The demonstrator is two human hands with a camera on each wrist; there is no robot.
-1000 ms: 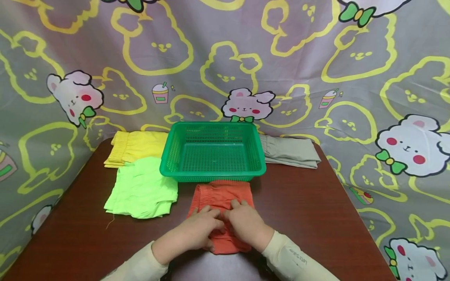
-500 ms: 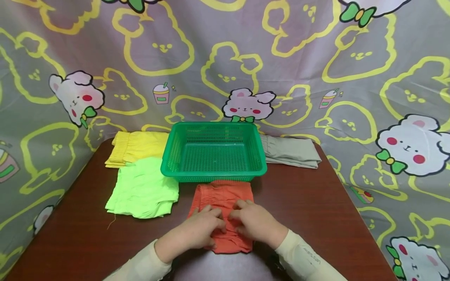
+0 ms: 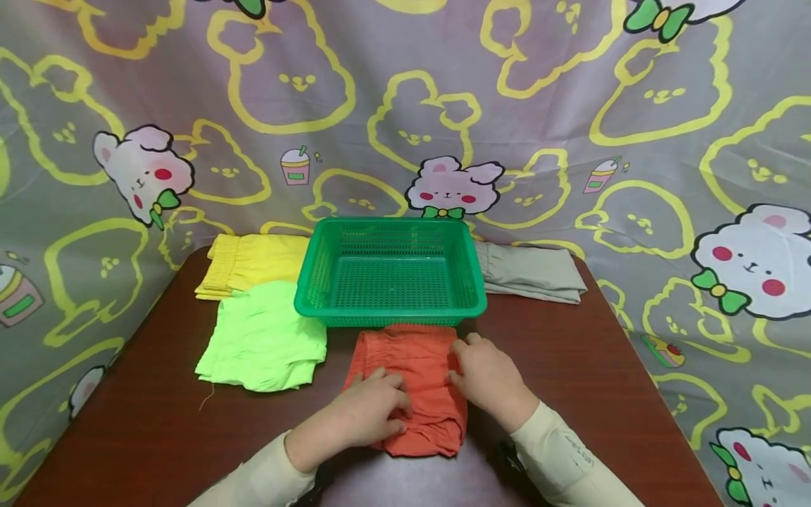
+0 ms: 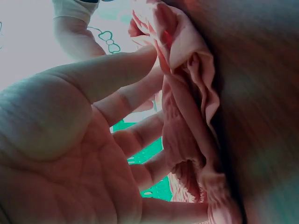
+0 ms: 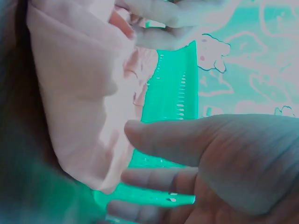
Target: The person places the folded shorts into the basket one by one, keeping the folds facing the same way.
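Note:
A folded orange-red garment (image 3: 431, 373) with a gathered elastic waistband, which looks like shorts, lies on the table before me, its waistband toward the green basket. My left hand (image 3: 364, 412) rests on its left part; in the left wrist view the fingers are spread, fairly straight, with their tips on the cloth (image 4: 187, 107). At the garment's right edge is my right hand (image 3: 493, 380), fingers loosely extended. The right wrist view shows its thumb and fingers apart (image 5: 163, 140), close beside the cloth (image 5: 79, 93); contact is hard to tell there.
Just behind the garment stands a green plastic basket (image 3: 389, 313) with nothing in it. Folded neon-green cloth (image 3: 262, 341) and yellow cloth (image 3: 269, 260) lie to its left, folded grey cloth (image 3: 538, 273) to its right. A patterned curtain (image 3: 355, 105) hangs behind the brown table (image 3: 570, 345).
My right hand has slid right, from the middle of the orange-red garment to its right edge. The left hand stays on the cloth nearly as before. The view has shifted slightly.

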